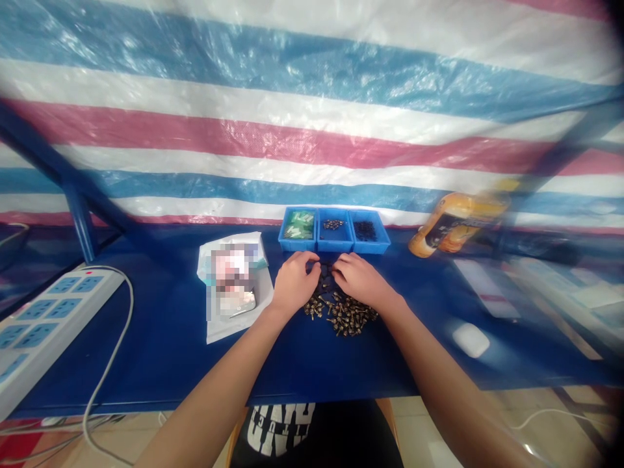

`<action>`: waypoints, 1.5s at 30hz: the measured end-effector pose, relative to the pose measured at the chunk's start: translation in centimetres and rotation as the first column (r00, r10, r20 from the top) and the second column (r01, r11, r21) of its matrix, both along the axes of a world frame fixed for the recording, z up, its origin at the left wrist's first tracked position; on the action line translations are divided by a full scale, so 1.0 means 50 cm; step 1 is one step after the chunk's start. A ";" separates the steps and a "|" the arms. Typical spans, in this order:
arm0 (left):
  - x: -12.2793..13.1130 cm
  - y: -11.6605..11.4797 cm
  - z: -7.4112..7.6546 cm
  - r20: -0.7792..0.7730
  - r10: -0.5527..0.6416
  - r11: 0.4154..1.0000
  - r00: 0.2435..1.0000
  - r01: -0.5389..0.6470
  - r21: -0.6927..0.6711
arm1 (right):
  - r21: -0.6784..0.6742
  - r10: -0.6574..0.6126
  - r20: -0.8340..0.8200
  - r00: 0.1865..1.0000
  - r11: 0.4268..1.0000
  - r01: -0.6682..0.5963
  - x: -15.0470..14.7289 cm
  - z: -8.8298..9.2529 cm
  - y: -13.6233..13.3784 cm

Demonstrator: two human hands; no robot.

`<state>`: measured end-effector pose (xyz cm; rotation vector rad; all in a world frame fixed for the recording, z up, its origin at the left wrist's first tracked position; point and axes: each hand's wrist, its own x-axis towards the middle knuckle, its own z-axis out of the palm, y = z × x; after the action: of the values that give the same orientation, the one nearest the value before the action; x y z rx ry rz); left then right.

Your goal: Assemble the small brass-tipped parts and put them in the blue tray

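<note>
My two bare hands meet near the middle of a dark blue, smooth-topped desk (312, 374); my left hand (296, 281) is half curled, thumb and forefinger bent towards each other at the edge of some small black pieces (325, 273); my right hand (361, 278) curls over the other side of them, fingers pointing inward; I cannot tell whether either hand grips a piece, as the fingertips are too small and blurred.

Just below my hands lies a loose pile of small brass-coloured and dark metal fittings (351, 316), spread directly on the desk; its larger heap is nearer my right wrist, its smaller one nearer my left hand.

Just beyond my fingers stand three blue, open-topped, rectangular plastic bins, side by side; the left bin (298, 246) holds green and white packets; the middle bin (334, 246) holds a few small metal parts; the right bin (372, 247) holds many small black parts.

To the left lie a white, crumpled plastic bag (264, 289), partly pixelated, and a long white power strip with blue sockets (43, 322); to the right are a blurred orange-yellow bottle (436, 224) and a small, white, rounded object (471, 340); behind everything hangs a shiny sheet striped blue, white and red (312, 146).
</note>
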<state>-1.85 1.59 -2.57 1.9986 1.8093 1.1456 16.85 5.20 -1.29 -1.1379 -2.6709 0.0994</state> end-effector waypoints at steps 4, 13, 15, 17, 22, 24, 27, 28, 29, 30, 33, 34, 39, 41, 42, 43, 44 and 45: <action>0.000 0.000 0.000 0.001 0.000 1.000 1.000 0.001 -0.008 | 0.029 -0.039 0.031 0.999 0.999 0.038 -0.006 -0.006 0.001; 0.001 -0.002 -0.002 0.008 -0.005 1.000 1.000 0.005 -0.007 | 0.053 -0.087 0.064 0.994 0.995 0.084 -0.013 -0.010 -0.002; 0.003 -0.003 -0.001 -0.002 -0.004 1.000 1.000 0.004 -0.020 | 0.051 -0.093 0.071 0.993 0.995 0.090 -0.014 -0.010 -0.001; 0.004 -0.004 0.001 -0.011 0.002 0.999 1.000 -0.002 -0.042 | 0.042 -0.105 0.080 0.991 0.994 0.102 -0.015 -0.009 -0.001; 0.007 -0.003 0.004 -0.015 0.011 0.996 1.000 -0.012 -0.086 | 0.011 -0.134 0.028 0.991 0.991 0.133 -0.015 -0.004 0.004; 0.007 -0.003 0.004 -0.009 0.006 0.996 1.000 -0.007 -0.086 | -0.034 -0.118 -0.048 0.992 0.993 0.117 -0.011 -0.003 0.009; 0.006 -0.003 0.005 0.001 -0.001 0.997 1.000 0.001 -0.071 | -0.136 -0.103 -0.250 0.963 0.988 0.070 0.000 -0.005 0.017; 0.006 -0.003 0.006 0.006 -0.005 0.998 1.000 0.006 -0.063 | -0.180 -0.109 -0.328 0.938 0.982 0.051 0.003 -0.006 0.018; 0.006 -0.003 0.007 0.015 -0.013 0.999 1.000 0.014 -0.053 | -0.227 -0.120 -0.403 0.907 0.974 0.028 0.006 -0.006 0.018; 0.006 -0.004 0.008 0.027 -0.025 0.999 0.999 0.026 -0.040 | -0.273 -0.137 -0.470 0.872 0.962 0.003 0.007 -0.006 0.017; 0.008 -0.005 0.014 0.069 -0.085 0.996 0.994 0.085 0.001 | -0.382 -0.183 -0.597 0.781 0.921 -0.077 0.003 -0.003 0.009; 0.009 -0.006 0.016 0.080 -0.107 0.994 0.991 0.106 0.012 | -0.406 -0.195 -0.618 0.762 0.909 -0.096 0.000 -0.001 0.006; 0.011 -0.008 0.022 0.102 -0.160 0.987 0.982 0.159 0.021 | -0.498 -0.256 -0.666 0.701 0.851 -0.163 -0.009 0.002 -0.002; 0.011 -0.009 0.023 0.111 -0.173 0.985 0.979 0.172 0.021 | -0.519 -0.282 -0.685 0.672 0.836 -0.178 -0.008 0.001 -0.001; 0.011 -0.010 0.024 0.119 -0.181 0.984 0.976 0.179 0.023 | -0.527 -0.296 -0.696 0.654 0.830 -0.185 -0.007 0.000 0.000; 0.011 -0.010 0.025 0.127 -0.189 0.982 0.974 0.187 0.025 | -0.533 -0.310 -0.707 0.635 0.824 -0.191 -0.006 -0.001 0.001; 0.012 -0.011 0.027 0.135 -0.198 0.980 0.971 0.196 0.027 | -0.537 -0.322 -0.717 0.618 0.821 -0.195 -0.005 -0.001 0.003; 0.013 -0.012 0.028 0.142 -0.209 0.978 0.967 0.208 0.028 | -0.537 -0.330 -0.725 0.605 0.820 -0.196 -0.004 -0.001 0.004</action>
<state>-1.21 1.00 -1.17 2.0000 1.4864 1.2040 16.64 5.39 -1.35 -0.9783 -1.7636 1.1888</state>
